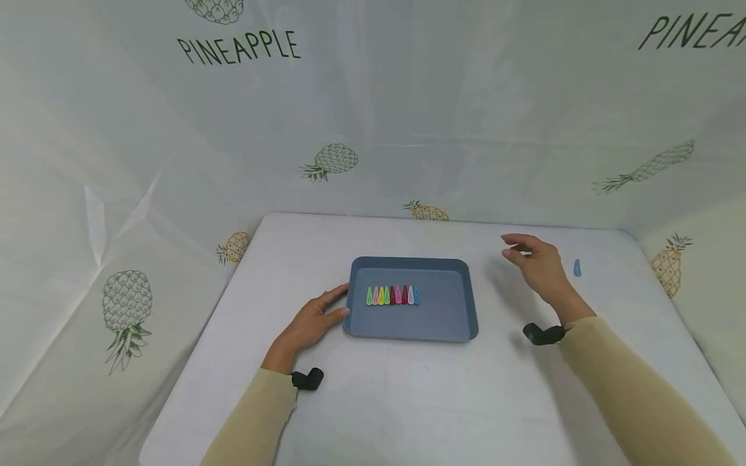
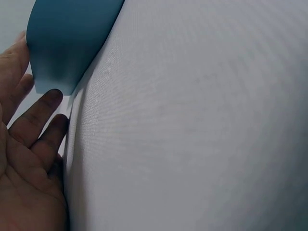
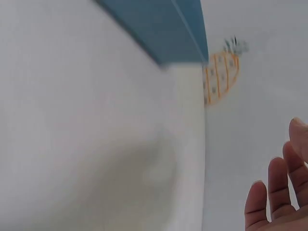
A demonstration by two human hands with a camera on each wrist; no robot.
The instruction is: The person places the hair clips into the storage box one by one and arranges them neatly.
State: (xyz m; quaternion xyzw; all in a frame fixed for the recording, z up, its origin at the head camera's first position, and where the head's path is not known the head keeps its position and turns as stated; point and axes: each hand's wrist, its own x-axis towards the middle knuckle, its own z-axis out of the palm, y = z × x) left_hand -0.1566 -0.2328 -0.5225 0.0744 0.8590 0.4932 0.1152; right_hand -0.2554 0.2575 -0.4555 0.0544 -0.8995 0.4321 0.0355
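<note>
A blue-grey tray (image 1: 445, 317) lies on the white table, with a row of snap hair clips (image 1: 393, 296) standing side by side in its left half. The clips are green, pink, yellow, red, white and blue. At the tray's left side rests my left hand (image 1: 311, 321), thumb and fingers spread and touching the rim; the left wrist view shows its fingers (image 2: 36, 118) fairly straight by the tray's wall (image 2: 72, 43). Over the table to the right of the tray hovers my right hand (image 1: 539, 266), fingers loosely bent, with nothing seen in them. Beyond it lies one blue hair clip (image 1: 577, 268).
A white sheet with pineapple prints (image 1: 336, 158) hangs behind and around the table (image 1: 408, 401). Each wrist bears a black strap-like device, one on the left (image 1: 307, 379) and one on the right (image 1: 543, 334).
</note>
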